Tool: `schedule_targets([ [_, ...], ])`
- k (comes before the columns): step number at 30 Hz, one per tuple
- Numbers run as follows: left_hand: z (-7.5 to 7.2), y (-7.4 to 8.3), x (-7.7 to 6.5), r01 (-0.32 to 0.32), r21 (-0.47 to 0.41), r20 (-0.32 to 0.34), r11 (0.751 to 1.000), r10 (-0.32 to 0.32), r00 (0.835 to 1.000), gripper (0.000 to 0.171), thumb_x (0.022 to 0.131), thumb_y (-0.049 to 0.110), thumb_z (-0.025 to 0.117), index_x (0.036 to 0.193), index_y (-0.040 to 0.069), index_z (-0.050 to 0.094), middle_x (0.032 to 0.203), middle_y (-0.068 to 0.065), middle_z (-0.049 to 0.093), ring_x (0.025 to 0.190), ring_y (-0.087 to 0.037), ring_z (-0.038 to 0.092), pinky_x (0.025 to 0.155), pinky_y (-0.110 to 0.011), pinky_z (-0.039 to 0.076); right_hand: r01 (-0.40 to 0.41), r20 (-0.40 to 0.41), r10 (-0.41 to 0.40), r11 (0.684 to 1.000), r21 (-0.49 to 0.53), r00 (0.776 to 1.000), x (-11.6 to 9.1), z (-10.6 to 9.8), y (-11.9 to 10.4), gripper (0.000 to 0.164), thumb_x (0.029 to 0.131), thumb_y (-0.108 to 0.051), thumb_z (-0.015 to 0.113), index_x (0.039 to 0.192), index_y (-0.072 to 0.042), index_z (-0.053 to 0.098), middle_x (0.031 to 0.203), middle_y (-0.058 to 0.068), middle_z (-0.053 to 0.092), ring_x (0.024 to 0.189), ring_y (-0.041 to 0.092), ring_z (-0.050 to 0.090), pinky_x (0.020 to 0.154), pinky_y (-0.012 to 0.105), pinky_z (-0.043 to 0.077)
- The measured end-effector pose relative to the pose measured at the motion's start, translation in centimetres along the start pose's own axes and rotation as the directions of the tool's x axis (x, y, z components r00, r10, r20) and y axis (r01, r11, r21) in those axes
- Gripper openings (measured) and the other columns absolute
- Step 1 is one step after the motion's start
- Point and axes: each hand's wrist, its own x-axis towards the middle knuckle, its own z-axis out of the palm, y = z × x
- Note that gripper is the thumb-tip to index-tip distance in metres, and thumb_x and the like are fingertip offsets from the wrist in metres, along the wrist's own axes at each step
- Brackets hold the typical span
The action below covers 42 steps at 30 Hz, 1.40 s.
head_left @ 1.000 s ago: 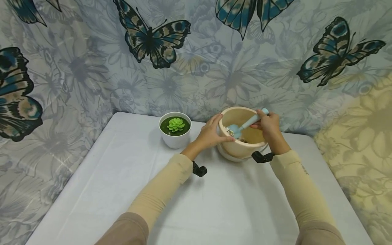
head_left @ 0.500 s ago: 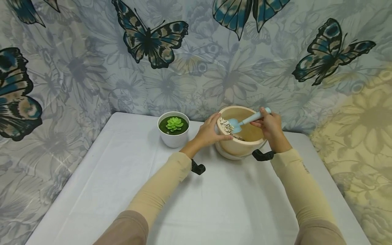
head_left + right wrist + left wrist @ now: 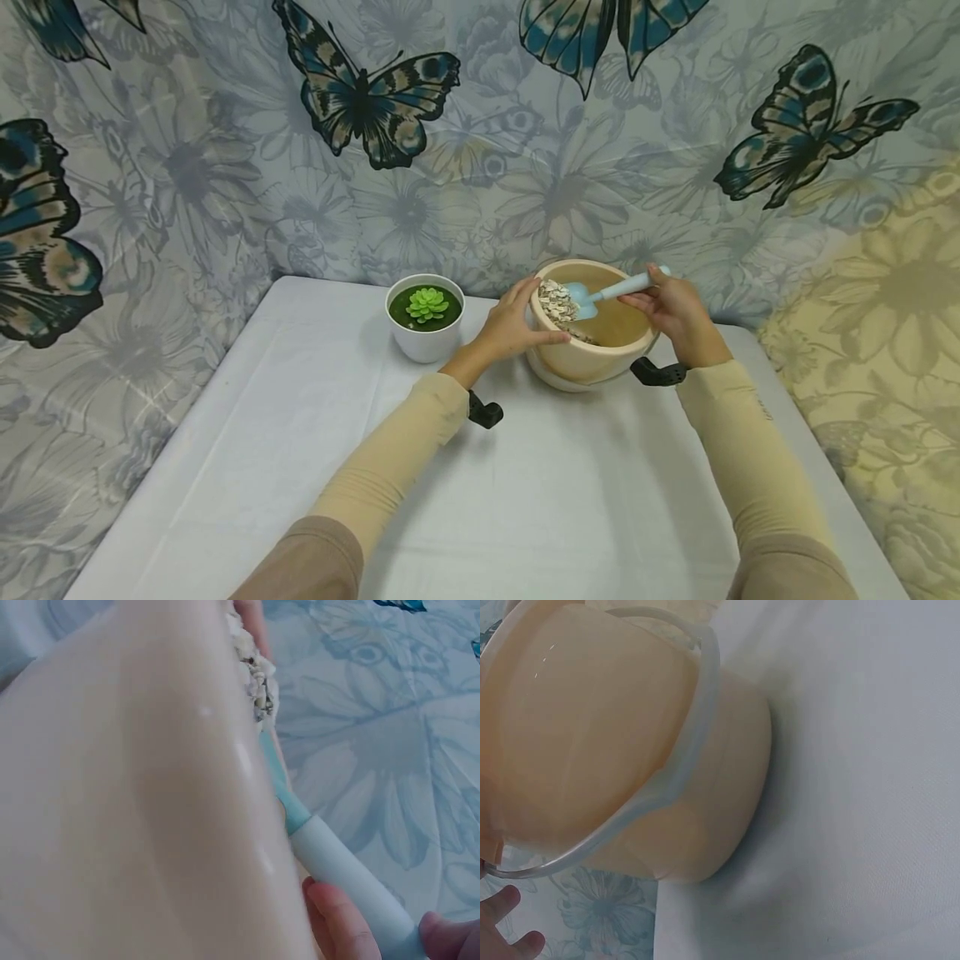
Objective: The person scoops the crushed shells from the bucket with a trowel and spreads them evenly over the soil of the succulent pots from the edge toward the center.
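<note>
A cream bucket (image 3: pixel 588 363) stands on the white-covered table, its pale handle (image 3: pixel 688 754) hanging down the outer side in the left wrist view. My left hand (image 3: pixel 513 323) grips the bucket's left rim, thumb on the near side. In the right wrist view, fingers and thumb of my right hand (image 3: pixel 677 310) pinch the handle end of a light blue toy shovel (image 3: pixel 625 287). The shovel's blade points left, inside the bucket mouth. Beside and against the blade lie whitish, flaky pebbles (image 3: pixel 556 300), heaped along the left inner wall. Part of the blade is hidden by them.
Left of the bucket sits a white pot (image 3: pixel 424 344) with a green succulent (image 3: pixel 427 305). A butterfly-print cloth (image 3: pixel 480 208) rises behind the table's back edge. Black camera mounts (image 3: pixel 657 372) jut from both wrists.
My right hand has shifted right and drawn the shovel with it. More of the whitish pebbles show at the left inside the bucket. The left hand keeps its grip on the rim.
</note>
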Motion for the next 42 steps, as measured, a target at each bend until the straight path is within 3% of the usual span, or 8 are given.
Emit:
schedule_targets([
  [6,0.1,0.1,0.0,0.003,-0.004,0.000,1.000,-0.003,1.000,0.109,0.073,0.059,0.078,0.157,0.022,0.019,0.164,-0.001,0.018,0.151,-0.024,0.020,0.118,-0.054,0.023,-0.016,-0.020,0.017,0.999,0.043,1.000,0.0,-1.1,-0.6,0.014,0.098,-0.020,0.052,0.108,-0.010,0.051,0.089,0.016,0.060,0.076,0.031,0.072,0.082,0.041,0.058],
  [17,0.0,0.0,0.0,0.004,-0.024,-0.001,1.000,-0.004,1.000,0.109,0.074,0.058,0.078,0.157,0.022,0.018,0.164,-0.003,0.017,0.151,-0.026,0.020,0.118,-0.055,0.022,-0.013,0.027,0.009,0.990,0.142,1.000,-0.3,-2.4,-0.8,0.011,0.098,-0.018,0.052,0.105,-0.009,0.053,0.090,0.018,0.060,0.080,0.036,0.072,0.078,0.043,0.059],
  [24,0.0,0.0,0.0,0.015,-0.028,0.014,0.999,-0.014,1.000,0.108,0.074,0.057,0.078,0.157,0.022,0.018,0.164,-0.002,0.016,0.151,-0.026,0.019,0.118,-0.055,0.021,0.003,0.005,-0.003,0.992,0.123,1.000,-0.2,-2.5,-0.7,0.011,0.097,-0.019,0.054,0.104,-0.010,0.054,0.088,0.018,0.062,0.076,0.034,0.072,0.079,0.041,0.059],
  [42,-0.3,0.1,0.0,-0.002,-0.010,0.020,1.000,0.003,1.000,0.107,0.074,0.055,0.078,0.157,0.020,0.020,0.163,-0.004,0.018,0.151,-0.029,0.019,0.117,-0.057,0.022,0.069,0.047,-0.077,0.987,0.148,0.996,-0.6,-2.5,-0.5,0.012,0.097,-0.018,0.054,0.100,-0.007,0.053,0.083,0.020,0.066,0.077,0.035,0.073,0.072,0.041,0.060],
])
